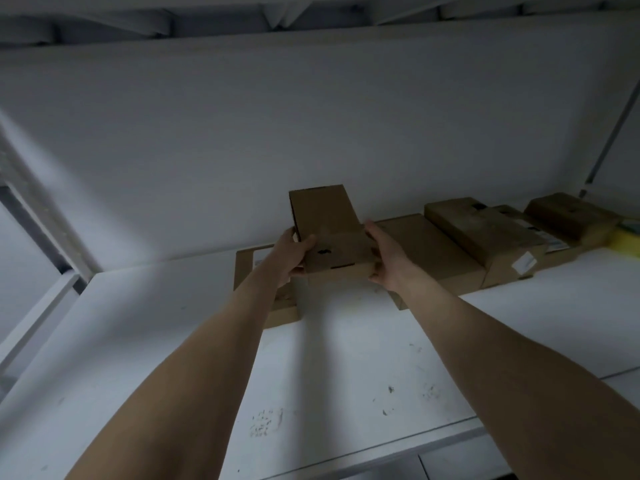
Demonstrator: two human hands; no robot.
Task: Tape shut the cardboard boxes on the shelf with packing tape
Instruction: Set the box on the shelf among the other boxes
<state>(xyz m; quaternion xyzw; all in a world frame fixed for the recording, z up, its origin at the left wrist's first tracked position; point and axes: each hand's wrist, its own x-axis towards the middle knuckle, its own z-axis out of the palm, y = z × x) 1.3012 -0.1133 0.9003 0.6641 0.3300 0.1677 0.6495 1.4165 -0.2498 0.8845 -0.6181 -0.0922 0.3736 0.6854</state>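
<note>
A brown cardboard box (329, 233) is held up above the white shelf (346, 358), near the back wall. My left hand (294, 254) grips its left side, thumb on top. My right hand (382, 256) holds its right side with curled fingers. A row of other cardboard boxes lies along the back: a flat one (433, 254) right of my hands, a longer one (485, 233) with a white label, and another (571, 216) at the far right. No tape roll shows in this view.
A flat cardboard piece (249, 268) lies under my left wrist. Something yellow (627, 240) sits at the far right edge. The shelf front is bare white with dark scuffs. A metal upright (41, 216) frames the left side.
</note>
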